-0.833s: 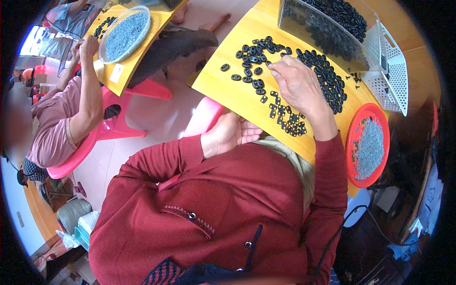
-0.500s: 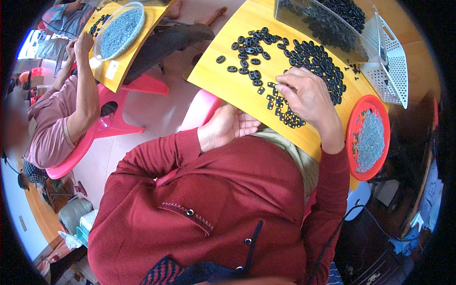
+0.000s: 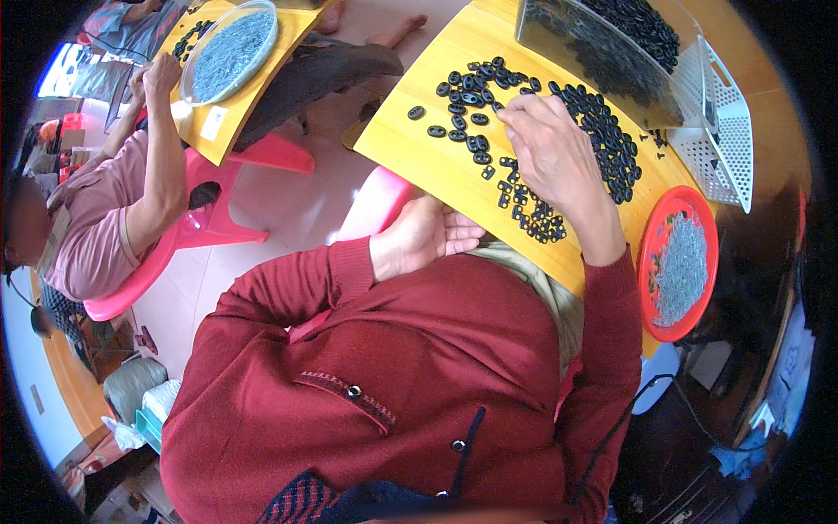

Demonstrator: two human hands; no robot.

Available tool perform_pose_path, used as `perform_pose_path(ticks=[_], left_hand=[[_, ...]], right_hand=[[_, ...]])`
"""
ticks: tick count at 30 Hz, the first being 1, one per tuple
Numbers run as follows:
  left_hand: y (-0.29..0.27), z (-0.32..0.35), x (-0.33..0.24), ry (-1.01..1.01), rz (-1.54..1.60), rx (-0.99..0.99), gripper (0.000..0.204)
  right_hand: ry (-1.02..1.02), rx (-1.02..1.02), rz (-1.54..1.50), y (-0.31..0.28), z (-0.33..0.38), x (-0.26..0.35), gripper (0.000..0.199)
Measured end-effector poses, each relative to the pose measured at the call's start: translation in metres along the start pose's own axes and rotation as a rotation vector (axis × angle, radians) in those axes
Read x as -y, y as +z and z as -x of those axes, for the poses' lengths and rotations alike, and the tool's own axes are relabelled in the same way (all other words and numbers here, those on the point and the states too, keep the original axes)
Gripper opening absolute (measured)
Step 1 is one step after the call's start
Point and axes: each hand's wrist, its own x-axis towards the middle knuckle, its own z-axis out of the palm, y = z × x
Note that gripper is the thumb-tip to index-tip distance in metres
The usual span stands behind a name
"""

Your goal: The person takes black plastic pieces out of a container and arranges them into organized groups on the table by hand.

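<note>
My right hand (image 3: pixel 554 153) reaches over the yellow table, its thumb and fingers pinched together; anything between the fingertips is too small or hidden to make out. Below and around it lie loose black oval pieces with two holes (image 3: pixel 602 131) and a cluster of smaller black two-holed pieces (image 3: pixel 532 214). More ovals (image 3: pixel 471 96) are scattered at the fingertips' left. Palm up by the table's near edge, my left hand (image 3: pixel 415 236) rests at my lap with its fingers stretched out; nothing shows in it.
A clear bin of black pieces (image 3: pixel 602 61) stands at the far side, beside a white perforated basket (image 3: pixel 729 131). At the right is a red plate of small silvery pieces (image 3: pixel 681 271). On the left, another person (image 3: pixel 105 201) works at a table with a round clear tub (image 3: pixel 231 57).
My right hand has moved farther from me, from the smaller pieces toward the oval ones. My left hand stays palm up at the table edge. The whole view has shifted slightly.
</note>
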Motion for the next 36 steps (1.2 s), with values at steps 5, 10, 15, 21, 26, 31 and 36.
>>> perform_pose_path(ticks=[5,10,15,21,26,31,36], left_hand=[[-0.003,-0.003,0.002,0.01,0.02,0.03,0.043],[-0.003,-0.004,0.002,0.006,0.02,0.034,0.046],[-0.005,-0.005,0.003,0.002,0.031,0.029,0.049],[-0.005,-0.007,0.005,-0.008,0.044,0.022,0.05],[-0.002,-0.002,0.004,0.001,0.049,0.005,0.049],[-0.002,-0.006,0.004,-0.009,0.06,0.004,0.049],[-0.005,-0.007,0.004,-0.026,0.07,0.008,0.05]], right_hand=[[0.029,-0.009,0.062,0.016,-0.019,-0.013,0.024],[-0.028,0.047,0.17,0.017,-0.029,-0.017,0.025],[0.04,0.086,0.124,0.014,-0.031,-0.017,0.024],[0.043,0.089,0.161,0.012,-0.032,-0.018,0.024],[-0.038,0.053,0.122,0.021,-0.033,-0.009,0.023],[0.02,0.102,0.124,0.018,-0.028,-0.019,0.022],[-0.001,0.035,0.06,0.019,-0.032,-0.016,0.022]])
